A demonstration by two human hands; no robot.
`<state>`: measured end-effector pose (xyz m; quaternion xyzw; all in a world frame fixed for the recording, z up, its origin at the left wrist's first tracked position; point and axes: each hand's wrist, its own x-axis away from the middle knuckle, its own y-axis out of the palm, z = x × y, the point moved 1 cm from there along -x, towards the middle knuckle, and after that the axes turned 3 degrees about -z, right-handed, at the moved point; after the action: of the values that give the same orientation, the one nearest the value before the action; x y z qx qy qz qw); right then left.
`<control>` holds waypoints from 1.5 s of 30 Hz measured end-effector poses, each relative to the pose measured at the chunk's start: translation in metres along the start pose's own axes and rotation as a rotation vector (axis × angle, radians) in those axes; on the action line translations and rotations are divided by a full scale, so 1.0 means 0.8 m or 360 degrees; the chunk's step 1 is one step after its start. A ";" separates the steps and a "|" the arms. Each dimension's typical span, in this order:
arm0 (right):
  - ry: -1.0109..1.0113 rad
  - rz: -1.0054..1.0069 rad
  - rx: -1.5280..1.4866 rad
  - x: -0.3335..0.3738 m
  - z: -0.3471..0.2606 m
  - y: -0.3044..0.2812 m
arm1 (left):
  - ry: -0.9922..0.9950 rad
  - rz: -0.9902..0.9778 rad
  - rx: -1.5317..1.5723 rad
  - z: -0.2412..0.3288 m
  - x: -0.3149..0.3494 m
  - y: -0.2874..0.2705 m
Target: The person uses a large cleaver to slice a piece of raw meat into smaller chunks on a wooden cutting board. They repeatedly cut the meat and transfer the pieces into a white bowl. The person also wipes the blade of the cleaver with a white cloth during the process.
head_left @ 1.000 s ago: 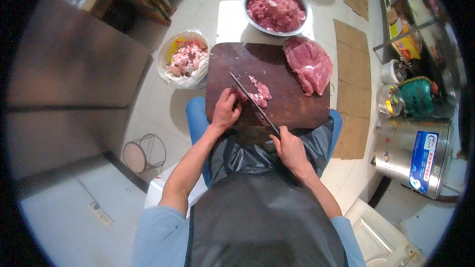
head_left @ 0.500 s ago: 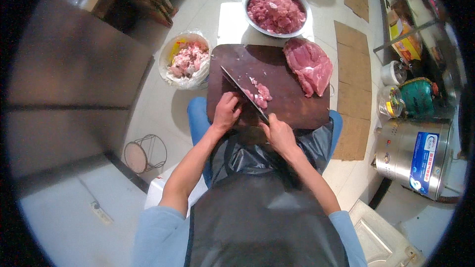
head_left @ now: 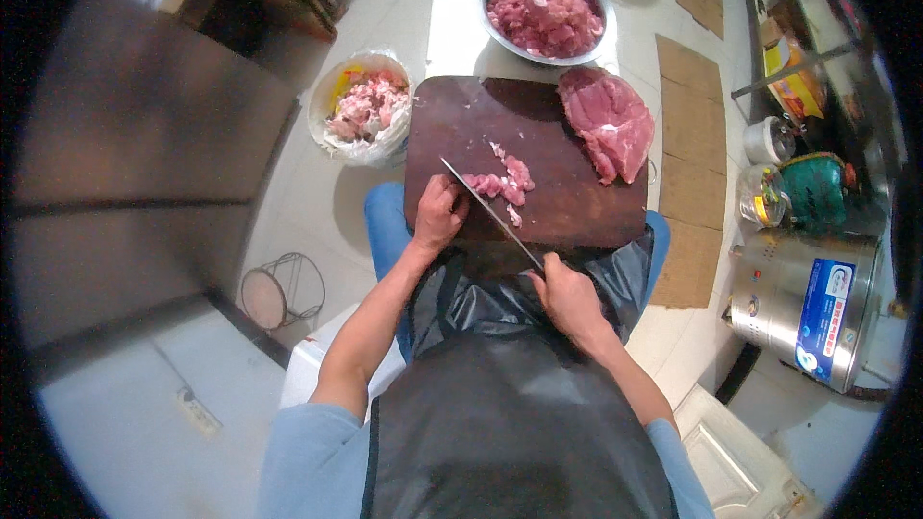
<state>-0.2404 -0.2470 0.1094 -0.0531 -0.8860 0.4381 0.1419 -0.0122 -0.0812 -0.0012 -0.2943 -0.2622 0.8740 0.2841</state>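
Observation:
On the dark brown cutting board (head_left: 442, 115) over my lap, my right hand (head_left: 571, 300) is closed round the handle of a long knife (head_left: 496, 218). Its blade slants away to the left, the tip beside my left hand (head_left: 440, 214). That hand is closed, fingers curled against the board's near left part; whatever they pinch is hidden by the fingers and the blade. Small cut pieces of pink meat (head_left: 517, 178) with white bits lie just beyond the blade. A large slab of raw meat (head_left: 611, 125) rests on the board's far right corner.
Behind the board, a metal bowl (head_left: 486, 27) heaped with meat stands on a white surface (head_left: 452, 34). At left, a lined bucket (head_left: 317, 120) holds fatty scraps. Flattened cardboard (head_left: 690, 163) lies on the floor at right, near a steel cylinder (head_left: 760, 298). A round stool (head_left: 264, 298) sits at left.
My right hand has drawn the knife back toward me and slightly right. The cut pieces now lie more spread out beyond the blade. My left hand stays nearly in place.

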 end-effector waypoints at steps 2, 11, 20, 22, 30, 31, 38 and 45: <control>0.0068 0.0008 -0.0031 -0.036 -0.004 0.030 | 0.0063 -0.0020 -0.0041 -0.001 -0.004 0.002; 0.0101 -0.0046 -0.0077 -0.073 -0.006 0.019 | 0.0034 -0.0065 -0.0196 -0.006 -0.002 -0.014; 0.0162 -0.0050 -0.0107 0.016 0.017 -0.009 | -0.0076 0.0064 -0.0005 0.000 -0.004 -0.018; 0.0111 0.0030 -0.0124 0.012 0.007 -0.005 | 0.0025 0.0010 -0.0076 -0.003 -0.002 -0.019; 0.0023 -0.0051 -0.0029 -0.002 -0.003 0.006 | 0.0120 -0.0025 -0.0086 -0.016 0.007 -0.015; 0.0055 -0.0085 -0.0022 -0.007 -0.004 0.010 | 0.0111 -0.0036 -0.0118 -0.016 0.011 -0.014; 0.0049 -0.0059 -0.0075 -0.054 -0.003 0.024 | 0.0144 -0.0070 -0.0210 0.000 -0.002 -0.021; 0.0222 -0.0145 -0.0259 0.032 0.050 -0.028 | -0.0079 0.0000 -0.0255 -0.019 -0.006 -0.025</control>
<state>-0.2759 -0.2858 0.1088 -0.0544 -0.9082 0.3530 0.2183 0.0084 -0.0659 0.0027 -0.2945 -0.3381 0.8573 0.2531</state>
